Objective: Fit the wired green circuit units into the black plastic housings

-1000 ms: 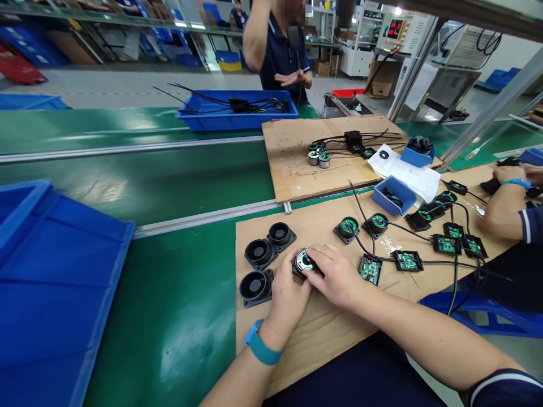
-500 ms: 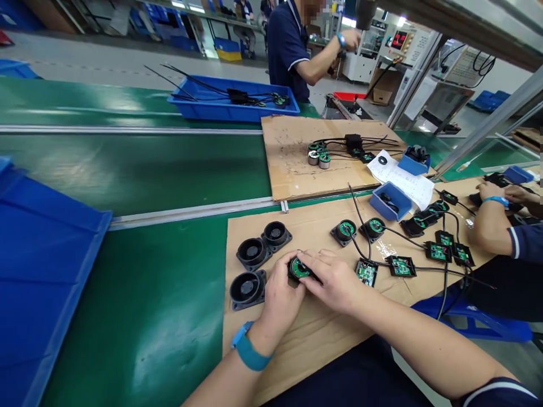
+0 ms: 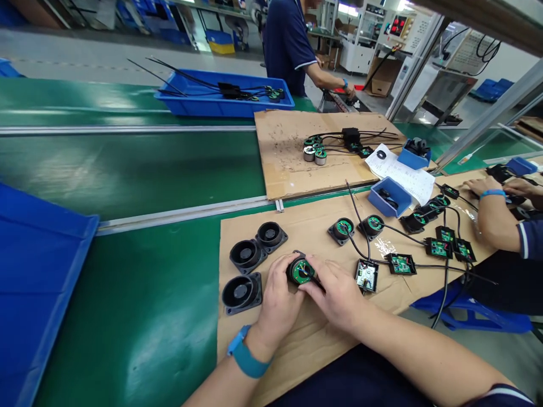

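My left hand (image 3: 278, 297) and my right hand (image 3: 335, 294) both grip one black speaker housing (image 3: 300, 271) with a green round circuit board facing up, resting on the cardboard sheet (image 3: 305, 339). My right fingers press on the board's right side. Three black speaker housings (image 3: 248, 265) lie just left of my hands. To the right, wired assemblies lie on the cardboard: round green-board units (image 3: 341, 229) and small square circuit boards (image 3: 366, 275) joined by black cables.
A green conveyor belt (image 3: 127, 169) runs across. A blue bin (image 3: 34, 282) stands at the left, another blue tray (image 3: 224, 102) with cables at the back. A small blue box (image 3: 389, 196) and papers lie ahead. One co-worker's arm (image 3: 494, 217) works at right; another person stands behind.
The unit in my hands showed a silver face one second ago and now shows its green board. My view has shifted a little, and the person at the back lowered an arm.
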The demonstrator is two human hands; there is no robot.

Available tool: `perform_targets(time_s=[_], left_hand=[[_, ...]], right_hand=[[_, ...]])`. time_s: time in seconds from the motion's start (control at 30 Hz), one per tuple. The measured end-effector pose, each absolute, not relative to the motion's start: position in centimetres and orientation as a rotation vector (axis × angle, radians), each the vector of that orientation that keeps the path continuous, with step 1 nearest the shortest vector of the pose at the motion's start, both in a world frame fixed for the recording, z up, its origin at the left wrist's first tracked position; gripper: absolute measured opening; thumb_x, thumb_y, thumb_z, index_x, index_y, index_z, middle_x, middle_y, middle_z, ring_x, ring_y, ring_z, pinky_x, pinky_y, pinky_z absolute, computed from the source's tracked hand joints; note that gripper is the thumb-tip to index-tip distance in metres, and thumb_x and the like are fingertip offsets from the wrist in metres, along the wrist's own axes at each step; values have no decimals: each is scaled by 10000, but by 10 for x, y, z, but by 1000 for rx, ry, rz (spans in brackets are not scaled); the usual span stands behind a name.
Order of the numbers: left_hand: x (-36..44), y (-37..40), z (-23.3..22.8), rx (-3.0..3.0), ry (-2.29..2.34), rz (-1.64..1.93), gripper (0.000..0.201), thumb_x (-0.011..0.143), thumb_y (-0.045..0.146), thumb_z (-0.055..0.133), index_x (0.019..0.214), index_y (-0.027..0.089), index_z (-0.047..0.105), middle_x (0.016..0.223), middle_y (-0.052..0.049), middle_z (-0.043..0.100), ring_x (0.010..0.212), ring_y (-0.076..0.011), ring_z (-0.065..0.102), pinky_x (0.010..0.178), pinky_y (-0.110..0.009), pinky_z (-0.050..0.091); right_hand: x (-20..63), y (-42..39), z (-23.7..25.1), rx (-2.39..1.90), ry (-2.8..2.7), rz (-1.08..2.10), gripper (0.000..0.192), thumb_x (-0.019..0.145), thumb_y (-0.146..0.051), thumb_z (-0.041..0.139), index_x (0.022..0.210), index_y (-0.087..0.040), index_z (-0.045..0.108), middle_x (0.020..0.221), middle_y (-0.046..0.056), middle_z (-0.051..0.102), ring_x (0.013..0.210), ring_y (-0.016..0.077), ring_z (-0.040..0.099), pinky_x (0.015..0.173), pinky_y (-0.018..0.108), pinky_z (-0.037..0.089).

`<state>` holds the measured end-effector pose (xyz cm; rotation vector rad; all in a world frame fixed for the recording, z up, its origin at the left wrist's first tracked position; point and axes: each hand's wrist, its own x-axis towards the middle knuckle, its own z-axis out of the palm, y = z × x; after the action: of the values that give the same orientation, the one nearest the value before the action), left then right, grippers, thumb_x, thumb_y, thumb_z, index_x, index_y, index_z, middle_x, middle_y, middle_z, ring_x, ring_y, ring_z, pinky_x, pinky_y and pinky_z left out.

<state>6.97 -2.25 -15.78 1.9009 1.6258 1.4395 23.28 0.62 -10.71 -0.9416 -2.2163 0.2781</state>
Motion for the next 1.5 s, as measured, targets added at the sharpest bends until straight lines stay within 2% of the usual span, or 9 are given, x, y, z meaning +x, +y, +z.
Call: perform_targets(time_s=[0.13,0.23,0.37,0.5,0.57,0.73,0.83,0.93,1.5], left_hand=[[69,-21,-158,1871,1659,1402,541,868,144,659,1376,195,483,1278,-133,658,1197,-257,658,1070,-451,553],[71,-19,-158,1889,1673,1373,595,901,270,707,1427,181,444,1306,-150,656,1222,-271,656,1068,-437,553],[73,-17,-158,1851,1807,1337,616,878,358,754,1395,168,477,1268,-160,668,1172,-292,683,998,-427,585],[73,-15,-158,1835,1805,1328,654,868,332,762,1419,153,460,1257,-157,672,1167,-285,677,1011,-432,574],[72,-14,-157,1879,1778,1346,586,875,316,755,1377,152,503,1275,-156,663,1200,-285,654,1049,-443,552],[70,-14,-154,1892,1696,1316,470,891,269,726,1318,177,554,1270,-129,667,1207,-275,647,1074,-453,535],[69,-15,-153,1891,1625,1292,483,893,236,704,1348,201,548,1299,-116,659,1223,-268,638,1082,-453,532],[68,-16,-153,1902,1570,1322,486,886,175,673,1354,206,546,1323,-110,644,1247,-254,621,1107,-447,517],[63,-13,-158,1749,1499,1261,478,828,140,675,1292,205,581,1292,-102,670,1201,-236,653,1085,-438,535]], right_hand=[[227,5,-112,-926,-2156,347,449,988,-227,609,1415,-110,537,1296,186,683,1184,274,678,1011,413,589],[230,13,-105,-997,-2003,543,388,960,-286,661,1318,-140,627,1053,108,746,883,196,723,824,314,625],[243,26,-84,-1132,-1589,781,395,894,-336,741,1240,-155,684,694,-12,633,541,99,530,537,240,520],[255,31,-67,-1148,-1275,979,514,856,-367,777,1305,-159,636,1089,113,724,537,74,520,435,226,459],[257,27,-69,-1178,-1290,959,536,857,-355,781,1334,-166,627,1177,133,705,562,77,544,443,228,463],[249,12,-90,-1137,-1710,651,469,932,-319,720,1357,-144,627,707,-12,630,540,103,539,552,250,539],[239,7,-102,-972,-1934,434,466,970,-289,680,1398,-128,590,1007,98,743,856,184,726,822,306,639],[231,4,-111,-899,-2010,307,498,990,-251,643,1456,-113,535,1272,176,698,1171,244,698,1021,355,606],[226,8,-113,-896,-2220,213,326,1009,-255,584,1241,-45,678,1237,223,708,1080,270,738,927,362,647]])
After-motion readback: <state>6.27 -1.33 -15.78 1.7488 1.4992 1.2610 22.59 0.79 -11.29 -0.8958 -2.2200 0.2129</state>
